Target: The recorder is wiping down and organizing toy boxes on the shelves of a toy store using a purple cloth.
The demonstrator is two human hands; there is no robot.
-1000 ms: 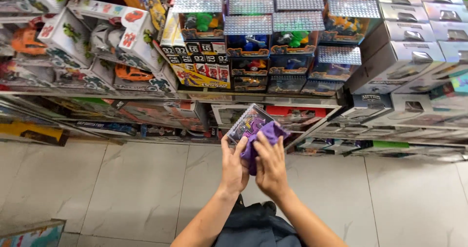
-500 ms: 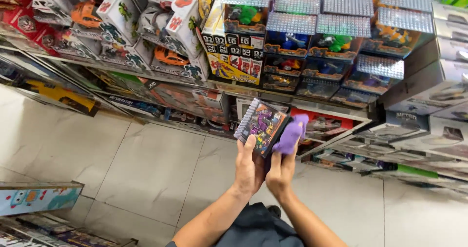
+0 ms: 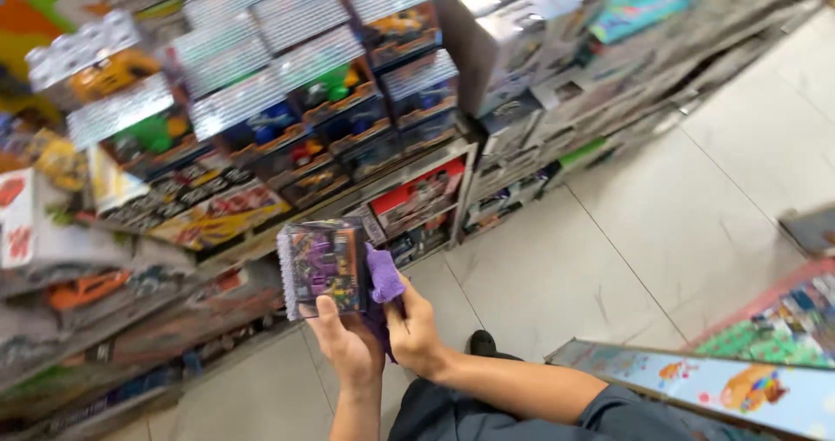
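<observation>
Tilted since: glossy boxed toy, soft purple cloth.

Bare forearms, dark grey short sleeve, dark trousers, black shoe.

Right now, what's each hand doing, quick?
Left hand: closed on the toy box.
Right hand: closed on the purple cloth, against the box.
</observation>
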